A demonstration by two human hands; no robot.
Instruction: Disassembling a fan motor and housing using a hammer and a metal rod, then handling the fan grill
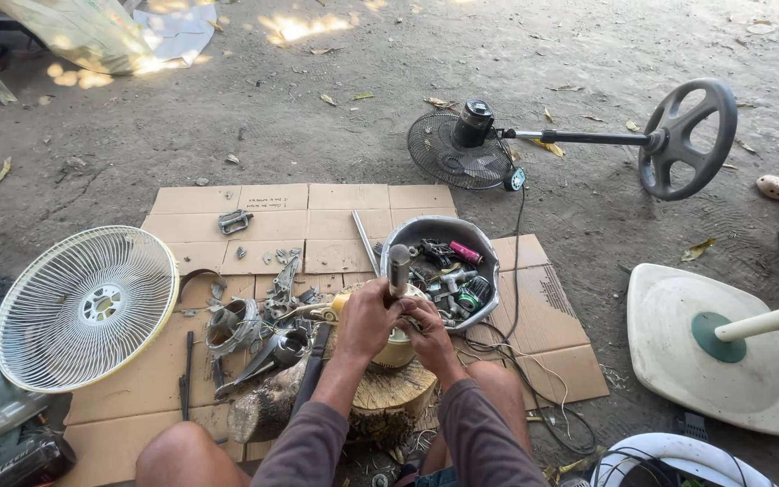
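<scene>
I am sitting low on bare dirt ground, knees apart, looking down at my two hands working over a short wooden stump [396, 390] that stands between my legs. My left hand [367, 317] is closed in a fist around the lower shaft of a metal-handled tool [398, 268], whose grey handle rises upright above my knuckles. My right hand [427, 326] is curled closed against a cream-coloured fan part [398, 347] that rests on top of the stump, steadying it just beside the other hand (how firmly it grips I cannot tell, since the fingers are partly hidden). Directly beyond my hands sits a grey bowl [484, 248] filled with small tools and loose parts, one of them pink. All this rests on flattened cardboard [344, 212] spread over the dirt. To my left on the cardboard lie dark metal fan parts [254, 335] in a loose heap, and further left a white round fan grille [86, 307] lies flat. Farther away, a dark pedestal fan [462, 144] lies tipped over on the ground with its round base up at the right. At my right, a cream square fan base [710, 347] with a pole lies near a tangle of thin wires [534, 379].
</scene>
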